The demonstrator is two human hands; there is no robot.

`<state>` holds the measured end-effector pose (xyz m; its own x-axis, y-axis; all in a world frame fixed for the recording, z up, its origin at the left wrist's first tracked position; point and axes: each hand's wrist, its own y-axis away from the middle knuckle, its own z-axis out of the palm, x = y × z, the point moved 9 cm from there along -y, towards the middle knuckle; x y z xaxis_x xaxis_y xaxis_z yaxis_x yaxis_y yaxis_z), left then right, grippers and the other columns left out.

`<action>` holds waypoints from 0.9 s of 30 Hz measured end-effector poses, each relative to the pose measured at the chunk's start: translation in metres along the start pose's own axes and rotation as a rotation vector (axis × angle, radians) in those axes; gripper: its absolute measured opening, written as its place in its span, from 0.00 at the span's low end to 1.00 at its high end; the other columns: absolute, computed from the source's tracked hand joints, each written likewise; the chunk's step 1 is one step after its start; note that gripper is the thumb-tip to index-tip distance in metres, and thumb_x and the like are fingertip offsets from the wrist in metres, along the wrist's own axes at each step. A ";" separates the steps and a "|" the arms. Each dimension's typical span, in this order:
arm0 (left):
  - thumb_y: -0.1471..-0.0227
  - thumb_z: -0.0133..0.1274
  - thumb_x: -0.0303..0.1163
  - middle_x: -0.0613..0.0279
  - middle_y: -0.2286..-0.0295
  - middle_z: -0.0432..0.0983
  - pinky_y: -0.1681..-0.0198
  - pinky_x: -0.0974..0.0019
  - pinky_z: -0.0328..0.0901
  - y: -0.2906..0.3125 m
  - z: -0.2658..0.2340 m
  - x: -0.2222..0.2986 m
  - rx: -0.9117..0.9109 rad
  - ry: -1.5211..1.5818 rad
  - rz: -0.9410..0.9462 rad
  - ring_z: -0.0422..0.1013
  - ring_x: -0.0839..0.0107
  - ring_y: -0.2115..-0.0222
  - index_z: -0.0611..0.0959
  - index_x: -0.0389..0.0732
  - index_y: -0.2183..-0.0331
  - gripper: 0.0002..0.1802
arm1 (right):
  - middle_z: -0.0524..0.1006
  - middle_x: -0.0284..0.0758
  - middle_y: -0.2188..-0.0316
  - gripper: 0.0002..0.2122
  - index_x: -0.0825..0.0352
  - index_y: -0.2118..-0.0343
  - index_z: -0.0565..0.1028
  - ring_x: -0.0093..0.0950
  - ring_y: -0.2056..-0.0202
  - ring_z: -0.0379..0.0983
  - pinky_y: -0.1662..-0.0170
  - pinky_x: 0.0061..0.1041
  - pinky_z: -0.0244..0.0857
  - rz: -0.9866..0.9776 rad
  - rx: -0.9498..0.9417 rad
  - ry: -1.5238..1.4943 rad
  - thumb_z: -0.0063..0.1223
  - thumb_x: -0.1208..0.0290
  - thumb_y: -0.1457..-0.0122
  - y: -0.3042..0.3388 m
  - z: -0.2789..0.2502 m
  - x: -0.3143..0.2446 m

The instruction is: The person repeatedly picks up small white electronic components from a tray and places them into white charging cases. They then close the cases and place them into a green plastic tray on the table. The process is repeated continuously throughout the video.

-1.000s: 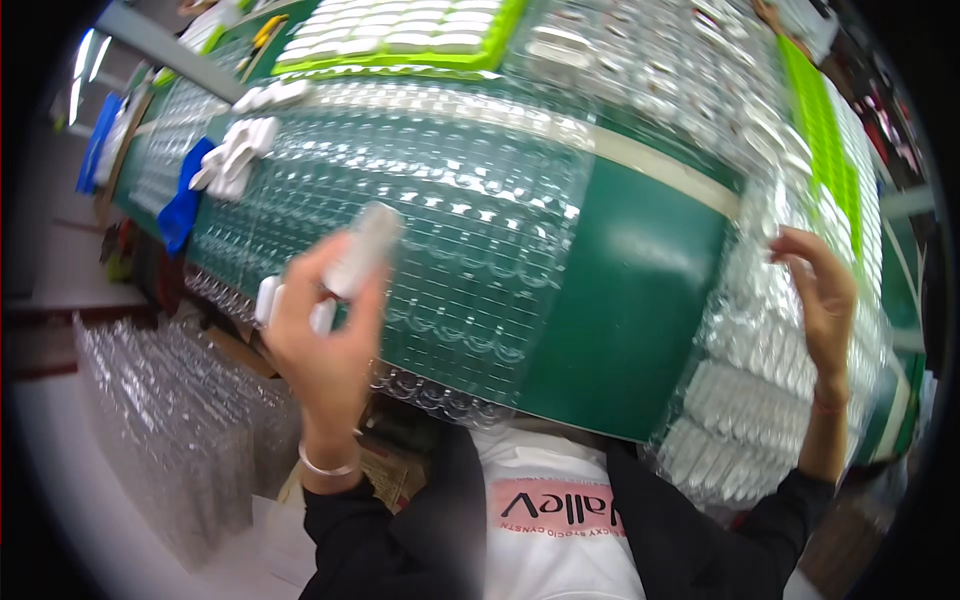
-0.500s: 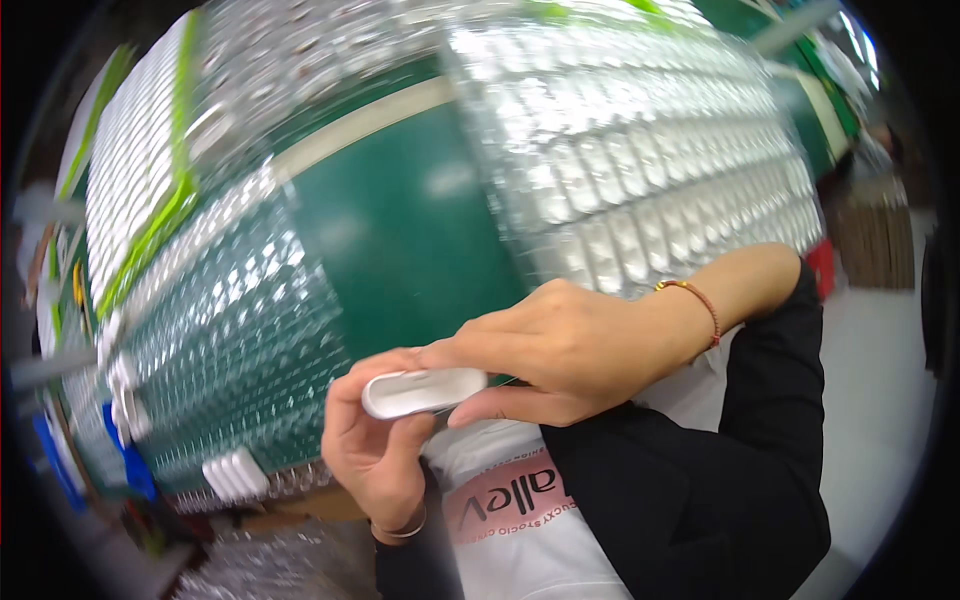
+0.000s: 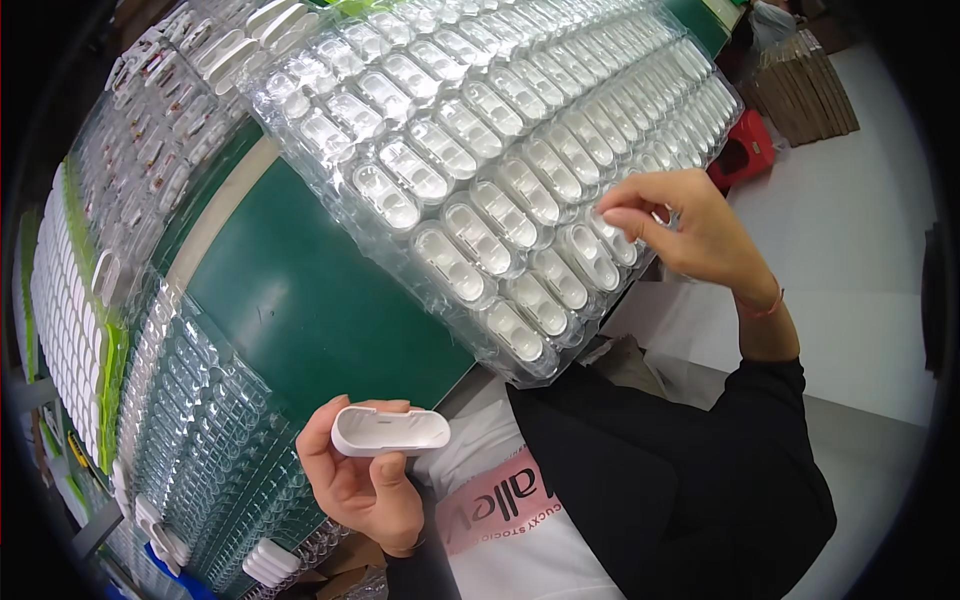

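In front of my chest, my left hand (image 3: 365,500) is closed round a white oval plastic shell (image 3: 392,432), thumb at its near side and fingers behind. The hollow of the shell faces up. Off to the right, my right hand (image 3: 705,235) has thumb and forefinger pinched together over the near right part of a clear blister tray (image 3: 395,268). Whether something small sits between those fingertips is hidden. Rows of white oval parts (image 3: 450,262) fill the tray's pockets, just beneath and beside my right fingers.
A second clear blister tray (image 3: 200,400) lies on the green tabletop (image 3: 300,310) at left. White pieces with green edging (image 3: 70,320) stand beyond it. Several white shells (image 3: 270,562) sit at the near edge. A red stool (image 3: 748,150) and stacked cardboard (image 3: 805,85) are at right.
My right hand has left the white shell and moved right, over the blister tray. My left hand still holds the shell, slightly lower. The view has turned toward the right.
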<state>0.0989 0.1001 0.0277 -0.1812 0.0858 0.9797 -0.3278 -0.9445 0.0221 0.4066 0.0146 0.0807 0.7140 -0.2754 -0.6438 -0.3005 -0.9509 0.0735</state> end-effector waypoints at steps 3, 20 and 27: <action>0.47 0.61 0.41 0.48 0.65 0.75 0.64 0.66 0.72 0.003 0.004 -0.004 -0.062 -0.048 -0.005 0.74 0.65 0.66 0.66 0.31 0.47 0.35 | 0.75 0.33 0.81 0.03 0.68 0.71 0.79 0.22 0.82 0.68 0.77 0.21 0.60 -0.105 -0.010 -0.008 0.60 0.74 0.45 0.014 0.021 -0.016; 0.46 0.60 0.36 0.48 0.63 0.75 0.59 0.65 0.70 0.020 0.012 -0.009 -0.191 0.018 -0.076 0.74 0.65 0.63 0.66 0.32 0.47 0.31 | 0.69 0.33 0.75 0.06 0.65 0.71 0.74 0.27 0.72 0.67 0.69 0.26 0.61 -0.046 0.164 0.279 0.61 0.73 0.48 0.027 0.041 -0.003; 0.47 0.60 0.35 0.47 0.62 0.76 0.60 0.65 0.71 0.017 0.002 -0.015 -0.112 0.036 -0.075 0.75 0.63 0.63 0.67 0.31 0.47 0.31 | 0.76 0.32 0.66 0.04 0.66 0.67 0.75 0.25 0.67 0.72 0.64 0.26 0.65 -0.199 0.201 -0.078 0.57 0.75 0.46 0.011 0.011 -0.033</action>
<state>0.0977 0.0823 0.0140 -0.1846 0.1681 0.9683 -0.4428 -0.8938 0.0708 0.3731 0.0145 0.0943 0.7227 -0.0669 -0.6879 -0.2840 -0.9362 -0.2073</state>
